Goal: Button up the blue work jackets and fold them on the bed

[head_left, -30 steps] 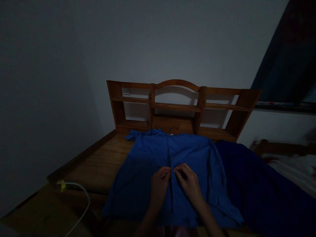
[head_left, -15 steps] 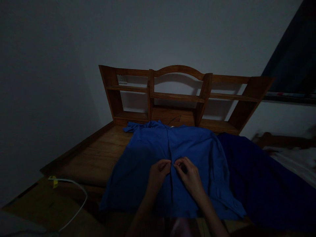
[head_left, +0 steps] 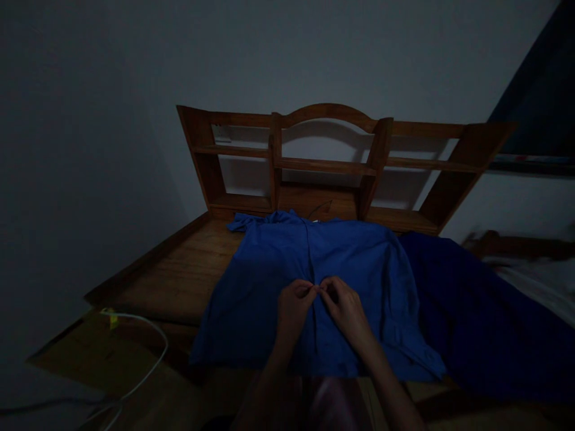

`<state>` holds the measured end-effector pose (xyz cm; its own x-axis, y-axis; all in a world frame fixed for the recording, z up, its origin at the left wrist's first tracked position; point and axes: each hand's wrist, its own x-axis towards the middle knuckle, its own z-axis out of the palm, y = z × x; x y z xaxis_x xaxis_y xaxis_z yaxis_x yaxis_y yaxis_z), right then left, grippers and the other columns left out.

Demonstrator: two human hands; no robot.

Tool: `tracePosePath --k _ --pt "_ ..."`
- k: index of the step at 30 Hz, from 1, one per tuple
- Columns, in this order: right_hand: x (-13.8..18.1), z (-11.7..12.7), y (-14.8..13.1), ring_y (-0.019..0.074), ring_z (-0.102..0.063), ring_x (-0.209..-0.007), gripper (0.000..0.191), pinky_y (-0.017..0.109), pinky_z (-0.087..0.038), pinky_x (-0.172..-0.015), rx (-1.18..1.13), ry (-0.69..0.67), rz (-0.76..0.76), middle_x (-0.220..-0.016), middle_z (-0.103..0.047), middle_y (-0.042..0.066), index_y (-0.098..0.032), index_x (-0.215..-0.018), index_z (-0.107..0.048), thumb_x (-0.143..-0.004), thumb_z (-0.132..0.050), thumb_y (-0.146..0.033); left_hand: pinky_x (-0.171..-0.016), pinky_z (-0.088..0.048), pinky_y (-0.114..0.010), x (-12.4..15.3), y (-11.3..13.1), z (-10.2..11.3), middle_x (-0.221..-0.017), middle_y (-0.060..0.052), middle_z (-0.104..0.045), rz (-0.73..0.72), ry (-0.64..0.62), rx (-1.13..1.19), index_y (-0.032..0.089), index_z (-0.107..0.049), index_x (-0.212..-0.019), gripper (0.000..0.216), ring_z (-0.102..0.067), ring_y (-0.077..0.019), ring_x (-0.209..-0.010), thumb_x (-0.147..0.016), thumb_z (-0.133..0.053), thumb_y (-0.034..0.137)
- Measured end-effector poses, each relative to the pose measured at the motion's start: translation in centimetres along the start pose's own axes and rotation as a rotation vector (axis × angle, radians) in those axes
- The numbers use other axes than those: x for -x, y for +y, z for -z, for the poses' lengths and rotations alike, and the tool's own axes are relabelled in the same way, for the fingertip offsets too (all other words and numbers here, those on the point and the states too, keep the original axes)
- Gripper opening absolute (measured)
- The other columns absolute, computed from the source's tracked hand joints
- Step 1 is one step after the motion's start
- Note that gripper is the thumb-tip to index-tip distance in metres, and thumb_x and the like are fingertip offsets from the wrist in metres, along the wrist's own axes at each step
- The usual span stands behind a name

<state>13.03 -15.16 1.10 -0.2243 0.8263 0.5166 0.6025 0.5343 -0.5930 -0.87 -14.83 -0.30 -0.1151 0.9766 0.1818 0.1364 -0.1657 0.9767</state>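
A blue shirt (head_left: 265, 287) lies spread over a wooden desk, its front opening running down the middle toward me. My left hand (head_left: 294, 302) pinches the left edge of that opening between thumb and fingers. Close against it, my right hand (head_left: 344, 302) pinches the right edge, and the fingertips of both hands meet over the opening. Whether a button sits between the fingertips is too dark and small to tell. One cuff lies near the lower right corner of the shirt.
Behind the shirt stands a wooden shelf unit (head_left: 327, 164) against the wall. Bare desk top (head_left: 179, 272) shows at the left. Dark blue cloth (head_left: 476, 323) lies along the right side. A white cable (head_left: 155, 335) loops at the lower left.
My two hands have come together, so their fingertips now meet at the shirt's opening. The view has tilted slightly, and the shelf sits higher in it.
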Motion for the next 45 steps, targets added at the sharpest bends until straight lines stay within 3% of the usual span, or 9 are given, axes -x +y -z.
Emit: tracePosePath --k 7,16,35,45 --pt "-0.2 0.0 -0.1 0.0146 -0.054 -0.077 0.010 0.026 -0.042 -0.071 0.020 0.042 -0.011 -0.085 -0.056 0.004 -0.018 -0.092 -0.055 -0.086 -0.052 -0.025 -0.065 -0.048 -0.023 -0.2 -0.1 0.0 -0.073 -0.006 -0.067 0.021 0.043 0.057 0.013 -0.060 -0.074 0.017 -0.065 -0.0176 -0.073 -0.069 -0.064 0.029" --pt "-0.1 0.3 -0.6 0.0150 -0.055 -0.079 0.012 0.027 -0.042 -0.072 -0.007 0.060 -0.009 -0.085 -0.057 0.004 -0.018 -0.092 -0.056 -0.087 -0.050 -0.026 -0.066 -0.048 -0.023 0.0 0.3 0.4 -0.074 -0.006 -0.067 0.026 0.027 0.131 0.013 -0.063 -0.075 0.023 -0.064 -0.0165 -0.073 -0.071 -0.064 0.036" --pt "0.0 0.6 -1.4 0.0154 -0.055 -0.083 0.016 0.027 -0.043 -0.076 -0.045 0.084 -0.003 -0.087 -0.057 0.005 -0.019 -0.092 -0.056 -0.091 -0.042 -0.028 -0.067 -0.049 -0.024 -0.2 0.8 0.6 -0.072 -0.005 -0.068 0.102 0.065 0.193 0.013 -0.062 -0.066 0.019 -0.064 -0.0170 -0.072 -0.063 -0.068 0.031" --pt "0.1 0.3 -0.6 0.0154 -0.054 -0.081 0.013 0.027 -0.042 -0.075 0.005 0.049 -0.001 -0.086 -0.056 0.005 -0.019 -0.093 -0.054 -0.090 -0.044 -0.026 -0.066 -0.049 -0.021 -0.3 0.1 0.5 -0.081 -0.006 -0.069 0.057 0.010 0.173 0.014 -0.060 -0.087 0.025 -0.066 -0.0166 -0.078 -0.069 -0.067 0.030"
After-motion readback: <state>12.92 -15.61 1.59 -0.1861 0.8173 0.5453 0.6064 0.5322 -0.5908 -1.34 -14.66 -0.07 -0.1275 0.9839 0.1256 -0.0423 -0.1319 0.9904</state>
